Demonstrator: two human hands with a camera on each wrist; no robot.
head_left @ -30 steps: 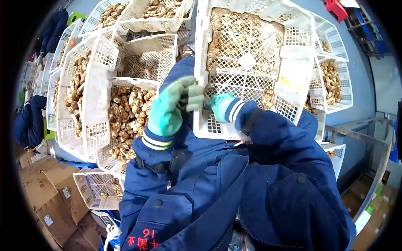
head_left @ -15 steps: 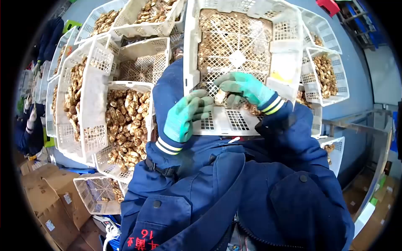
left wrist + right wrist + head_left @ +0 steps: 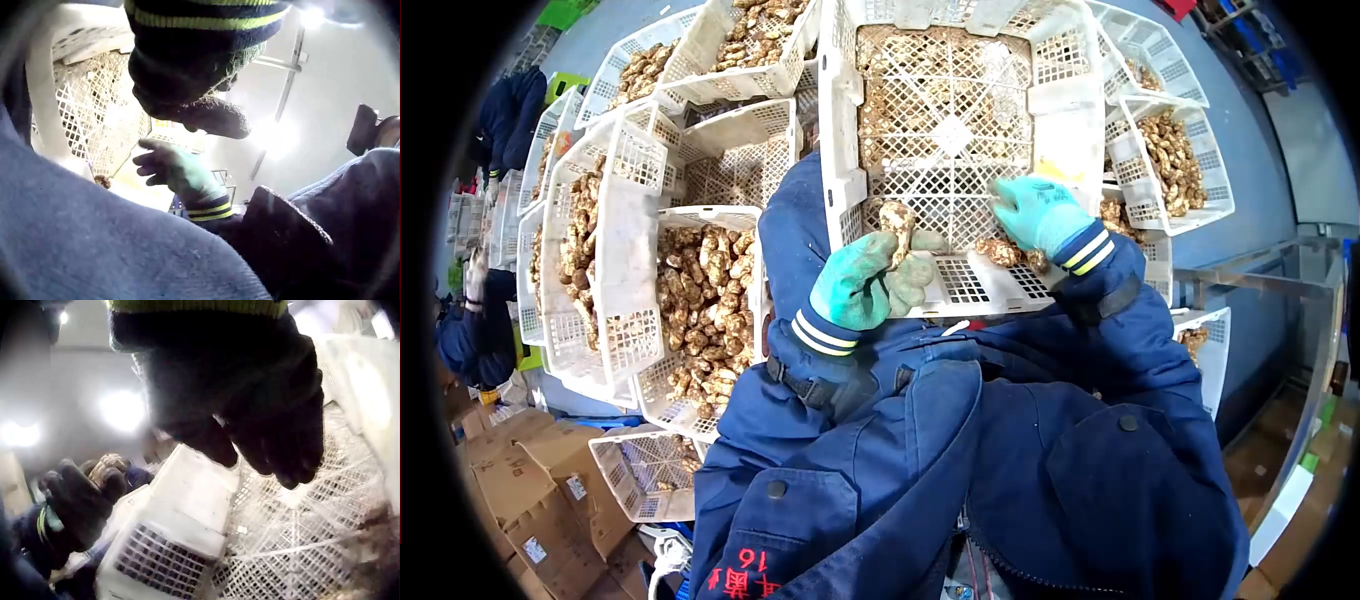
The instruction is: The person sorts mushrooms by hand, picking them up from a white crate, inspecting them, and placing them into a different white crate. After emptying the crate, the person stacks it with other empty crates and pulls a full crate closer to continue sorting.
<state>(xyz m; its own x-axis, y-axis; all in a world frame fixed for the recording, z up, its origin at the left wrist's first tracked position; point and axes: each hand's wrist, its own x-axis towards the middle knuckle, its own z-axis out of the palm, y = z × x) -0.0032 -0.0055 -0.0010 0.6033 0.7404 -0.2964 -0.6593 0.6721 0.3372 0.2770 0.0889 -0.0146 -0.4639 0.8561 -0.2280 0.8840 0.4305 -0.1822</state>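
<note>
Head: left hand point(image 3: 862, 287) fingers grip mushroom point(image 3: 897, 224); right hand point(image 3: 1036, 212) fingers loose inside crate point(image 3: 838, 120).

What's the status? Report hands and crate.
Left hand grips one mushroom at near edge of white crate. Right hand open inside it, by a few loose mushrooms. Nothing blocking either hand.

Dark blue padded work jacket point(image 3: 1000, 450), round snap buttons point(image 3: 1127, 422), red characters point(image 3: 735, 578) with a 16 near the hem, left hand point(image 3: 858, 288) and right hand point(image 3: 1035, 213) in teal knit gloves point(image 3: 840, 280), navy cuffs point(image 3: 822, 335) with pale stripes, black wrist straps point(image 3: 800, 386).
</note>
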